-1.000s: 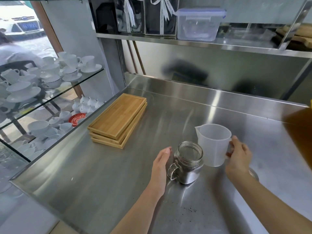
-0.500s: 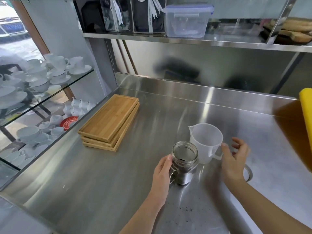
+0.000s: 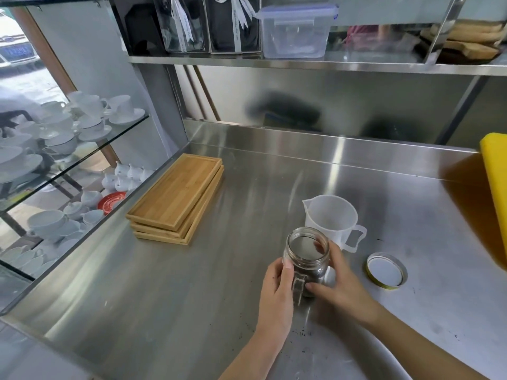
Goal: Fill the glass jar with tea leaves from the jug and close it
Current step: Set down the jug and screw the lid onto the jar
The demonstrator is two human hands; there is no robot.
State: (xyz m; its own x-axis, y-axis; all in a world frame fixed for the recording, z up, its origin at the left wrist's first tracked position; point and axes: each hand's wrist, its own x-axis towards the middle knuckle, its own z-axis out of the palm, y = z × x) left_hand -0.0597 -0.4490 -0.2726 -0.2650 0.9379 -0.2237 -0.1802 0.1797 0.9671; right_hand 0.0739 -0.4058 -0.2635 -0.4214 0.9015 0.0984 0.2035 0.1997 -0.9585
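The glass jar (image 3: pixel 306 256), a handled mason jar with dark tea leaves in its lower part and no lid on, stands on the steel counter (image 3: pixel 192 297). My left hand (image 3: pixel 275 293) wraps its left side by the handle. My right hand (image 3: pixel 338 281) holds its right side, fingers round the back. Just behind it to the right stands the translucent plastic jug (image 3: pixel 330 219), upright and looking empty, touched by neither hand. The jar's lid (image 3: pixel 385 270) lies flat on the counter to the right, white inside up with a gold rim.
Three stacked wooden trays (image 3: pixel 178 197) lie at the left of the counter. A yellow board (image 3: pixel 496 187) leans at the right edge. Glass shelves of white cups (image 3: pixel 68 127) stand to the left. A steel shelf above holds a plastic box (image 3: pixel 296 31). Tea crumbs dot the counter's front.
My right hand left the jug's handle and came over to the jar, uncovering the lid. My left hand closed round the jar's other side. The jug stayed where it stood.
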